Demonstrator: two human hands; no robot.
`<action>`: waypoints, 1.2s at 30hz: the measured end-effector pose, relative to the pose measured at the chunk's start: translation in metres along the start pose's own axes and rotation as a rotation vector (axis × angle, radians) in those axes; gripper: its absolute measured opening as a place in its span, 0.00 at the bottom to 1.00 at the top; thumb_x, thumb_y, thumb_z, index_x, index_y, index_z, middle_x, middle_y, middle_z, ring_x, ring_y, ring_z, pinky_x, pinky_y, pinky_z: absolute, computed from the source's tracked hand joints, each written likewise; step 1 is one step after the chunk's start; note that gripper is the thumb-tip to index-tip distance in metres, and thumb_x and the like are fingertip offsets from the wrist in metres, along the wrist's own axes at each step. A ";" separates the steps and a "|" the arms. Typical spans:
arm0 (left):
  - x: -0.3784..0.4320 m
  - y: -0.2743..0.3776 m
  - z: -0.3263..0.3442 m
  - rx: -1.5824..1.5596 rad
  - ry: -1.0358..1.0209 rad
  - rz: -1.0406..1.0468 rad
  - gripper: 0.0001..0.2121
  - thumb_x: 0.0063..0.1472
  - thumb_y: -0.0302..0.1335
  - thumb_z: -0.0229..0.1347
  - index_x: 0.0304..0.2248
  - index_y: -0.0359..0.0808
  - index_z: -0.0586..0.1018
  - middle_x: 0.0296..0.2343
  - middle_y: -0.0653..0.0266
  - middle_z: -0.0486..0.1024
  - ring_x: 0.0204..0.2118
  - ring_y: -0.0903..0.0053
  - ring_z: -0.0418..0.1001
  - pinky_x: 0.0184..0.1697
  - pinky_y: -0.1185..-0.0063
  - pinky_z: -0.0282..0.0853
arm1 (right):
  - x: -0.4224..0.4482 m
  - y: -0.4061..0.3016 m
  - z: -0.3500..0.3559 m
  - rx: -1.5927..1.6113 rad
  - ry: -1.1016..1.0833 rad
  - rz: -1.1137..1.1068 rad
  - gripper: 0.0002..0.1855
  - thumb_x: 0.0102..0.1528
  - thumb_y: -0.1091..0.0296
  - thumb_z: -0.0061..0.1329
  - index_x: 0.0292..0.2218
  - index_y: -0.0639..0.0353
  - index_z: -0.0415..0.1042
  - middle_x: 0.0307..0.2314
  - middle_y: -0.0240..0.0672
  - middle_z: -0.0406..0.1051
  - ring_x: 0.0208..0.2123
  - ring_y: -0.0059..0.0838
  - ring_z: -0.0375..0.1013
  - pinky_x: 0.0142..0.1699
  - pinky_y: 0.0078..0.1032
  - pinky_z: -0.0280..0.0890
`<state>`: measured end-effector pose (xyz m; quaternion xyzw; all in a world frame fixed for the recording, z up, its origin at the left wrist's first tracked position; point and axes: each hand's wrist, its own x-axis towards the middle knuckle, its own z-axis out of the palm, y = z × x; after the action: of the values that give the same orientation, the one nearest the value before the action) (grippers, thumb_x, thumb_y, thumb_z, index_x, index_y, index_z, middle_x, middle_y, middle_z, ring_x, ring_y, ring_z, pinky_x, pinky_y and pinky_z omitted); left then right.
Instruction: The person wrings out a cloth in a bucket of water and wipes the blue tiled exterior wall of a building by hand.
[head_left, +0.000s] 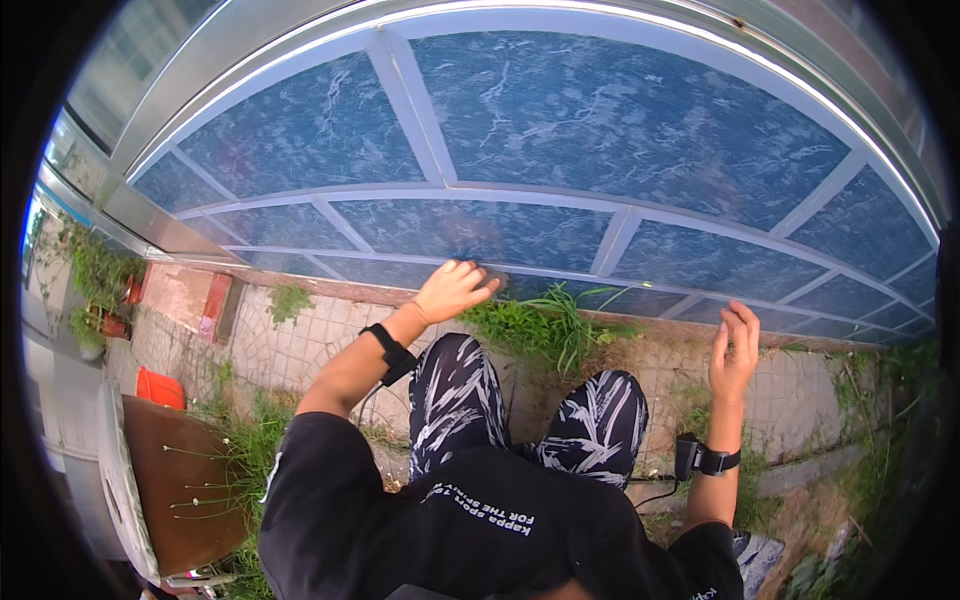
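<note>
My left hand (456, 291) is raised over the top of a green clump of plants (536, 326), its fingers bent and pointing towards a blue tiled wall (480, 225). Whether it touches or holds anything there cannot be told. My right hand (735, 349) is held up at the right, in front of the lower tiles, with its fingers slightly curled and nothing seen in it. Long grass-like leaves (574, 319) rise between the two hands at the wall's foot. Black straps with small devices are on both wrists.
Paving (330, 322) with weeds runs along the wall. At the left are a reddish stone block (187, 300), potted plants (105, 285), an orange-red container (160, 388) and a large brown vessel (180, 480) beside flowering stalks. Dense greenery (900, 397) grows at the right. A metal frame (172, 90) stands above.
</note>
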<state>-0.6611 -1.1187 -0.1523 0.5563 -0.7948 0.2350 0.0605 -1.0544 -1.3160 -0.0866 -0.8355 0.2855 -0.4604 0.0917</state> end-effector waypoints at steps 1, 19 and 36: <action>0.013 -0.003 -0.013 -0.004 0.079 -0.009 0.18 0.46 0.26 0.47 0.40 0.44 0.70 0.29 0.68 0.64 0.33 0.74 0.63 0.31 0.78 0.57 | 0.000 0.000 0.000 -0.002 0.011 -0.014 0.08 0.48 0.82 0.40 0.32 0.66 0.68 0.36 0.42 0.65 0.34 0.35 0.67 0.36 0.25 0.63; 0.121 0.028 -0.044 0.056 0.240 0.138 0.19 0.42 0.26 0.49 0.38 0.36 0.72 0.30 0.69 0.67 0.27 0.80 0.64 0.26 0.81 0.54 | -0.013 0.008 -0.006 0.006 0.063 0.029 0.08 0.47 0.83 0.41 0.31 0.66 0.69 0.34 0.42 0.66 0.34 0.36 0.68 0.37 0.25 0.63; 0.158 0.035 -0.057 0.116 0.348 0.116 0.17 0.41 0.28 0.48 0.36 0.37 0.73 0.29 0.69 0.69 0.26 0.81 0.64 0.29 0.81 0.54 | -0.020 0.018 -0.012 -0.013 0.071 0.075 0.07 0.48 0.81 0.41 0.31 0.65 0.69 0.34 0.41 0.66 0.34 0.35 0.68 0.37 0.25 0.63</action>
<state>-0.7618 -1.2193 -0.0569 0.4628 -0.7882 0.3764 0.1511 -1.0796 -1.3177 -0.1018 -0.8080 0.3228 -0.4839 0.0932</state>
